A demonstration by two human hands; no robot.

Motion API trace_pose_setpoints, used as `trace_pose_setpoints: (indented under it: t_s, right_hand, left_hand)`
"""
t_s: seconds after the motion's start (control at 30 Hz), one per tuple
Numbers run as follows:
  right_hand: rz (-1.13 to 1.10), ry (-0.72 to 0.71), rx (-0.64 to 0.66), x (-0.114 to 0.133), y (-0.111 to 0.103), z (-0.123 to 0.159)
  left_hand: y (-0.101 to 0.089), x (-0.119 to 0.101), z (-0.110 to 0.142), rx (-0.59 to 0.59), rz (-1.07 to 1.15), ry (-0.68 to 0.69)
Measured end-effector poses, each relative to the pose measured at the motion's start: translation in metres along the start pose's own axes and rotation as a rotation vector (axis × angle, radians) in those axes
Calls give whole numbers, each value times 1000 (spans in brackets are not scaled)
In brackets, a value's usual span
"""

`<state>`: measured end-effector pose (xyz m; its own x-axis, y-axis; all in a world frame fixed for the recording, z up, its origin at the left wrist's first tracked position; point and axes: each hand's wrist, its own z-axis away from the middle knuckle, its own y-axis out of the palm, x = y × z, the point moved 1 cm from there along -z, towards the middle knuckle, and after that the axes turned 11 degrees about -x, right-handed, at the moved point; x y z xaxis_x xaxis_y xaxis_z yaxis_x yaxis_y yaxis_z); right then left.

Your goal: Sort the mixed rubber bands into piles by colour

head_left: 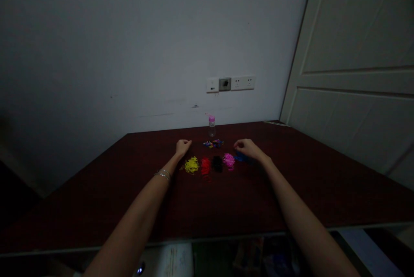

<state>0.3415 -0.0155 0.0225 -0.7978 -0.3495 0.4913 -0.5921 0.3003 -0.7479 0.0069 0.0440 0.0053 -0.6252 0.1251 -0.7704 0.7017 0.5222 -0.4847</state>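
Observation:
My left hand [183, 146] rests on the table just behind the yellow pile, its fingers curled together; anything inside it is too small to make out. Above the blue pile [239, 156] is my right hand [247, 148], fingertips drawn into a pinch, partly covering that pile. Between the hands lie heaps of what look like small rubber bands: yellow [191, 165], red [205, 166], black [217, 163] and pink [229, 161]. Behind them sits a mixed multicoloured heap [214, 143]. A clear bottle with a pink cap [211, 127] stands upright farther back.
The dark red table [106, 190] reaches back to a pale wall [145, 52] with sockets [242, 83]. A white panelled door [349, 78] stands at the right. Below the front edge are a white object [174, 259] and dim items. The light is low.

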Motion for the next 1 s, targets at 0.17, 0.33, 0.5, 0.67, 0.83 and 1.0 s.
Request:
trace_pose_setpoints:
  t_s: [0.17,0.33,0.5,0.67,0.83,1.0]
  right_hand:
    - [-13,-5,-10,0,1,0]
    - [-12,21,-12,2,8,-8]
    - [46,70,3,11,17,-25]
    - [186,117,45,22,30,-41]
    - [287,137,76,24,44,-49]
    - [310,142,73,24,51,-53]
  left_hand:
    - [-7,18,-4,-101,-55,-47]
    - [-5,20,-4,-107,-31,-69]
    - [-6,20,-3,-114,-22,-57]
    - [-9,20,1,-96,-5,-26]
    - [-10,19,4,-94,24,-32]
    - [-11,19,4,-95,36,-31]
